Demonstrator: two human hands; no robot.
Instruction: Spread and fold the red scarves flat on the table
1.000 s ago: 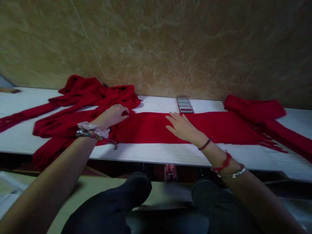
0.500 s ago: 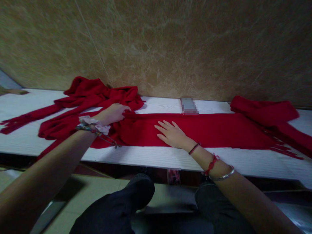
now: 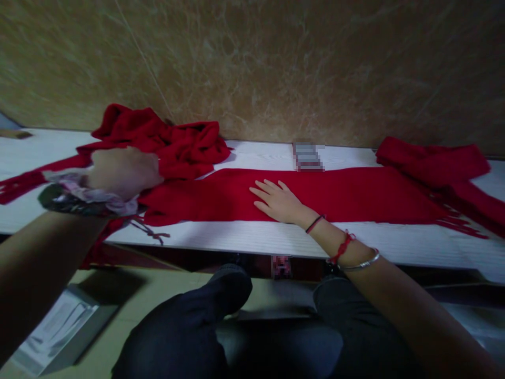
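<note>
In the head view, we see the red scarf (image 3: 347,195) lying lengthwise along the white worktop (image 3: 221,233), flat through the middle and gathered towards its left end. Our right hand (image 3: 278,201) rests palm down on the flat part, fingers spread, its grip released. Our left hand (image 3: 125,171) is over the red fabric at the gathered end, back upward and blurred; its fingers are hidden, so we cannot tell whether its grip is clenched on anything. Just behind that hand, a crumpled red heap (image 3: 189,145) sits near the marbled wall (image 3: 276,68); we cannot make out where heap and scarf part. At the right, the scarf's fringe (image 3: 461,227) lies beside a folded red cloth (image 3: 434,160). A small pixelated object (image 3: 308,157) lies between the scarf's far edge and the wall. We wear a pale scrunchie (image 3: 79,184) on the left wrist and a silvery bangle (image 3: 361,263) on the right forearm.
</note>
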